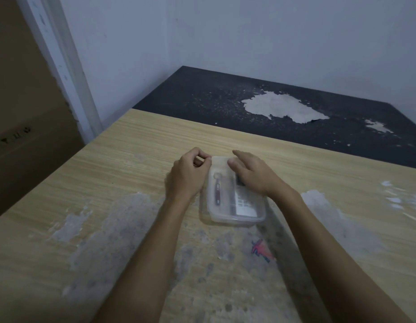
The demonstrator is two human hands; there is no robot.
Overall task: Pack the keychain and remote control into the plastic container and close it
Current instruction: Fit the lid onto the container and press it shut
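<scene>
A clear plastic container [239, 219] sits on the wooden table, with a translucent lid lying over it. Through the lid I see the keychain [217, 191], a ring with a reddish-brown strap, in the left half. The grey remote control [245, 205] with white buttons lies in the right half. My left hand [188, 176] is curled at the container's far left corner, fingertips touching the lid edge. My right hand [251, 174] rests flat on the lid's far right part, fingers spread, covering the remote's far end.
The light wooden table [109, 183] has worn grey patches and a red-blue mark [261, 249] near me. A dark table [202, 94] with peeled patches adjoins behind. A cardboard box [27, 113] stands at the left by a white wall.
</scene>
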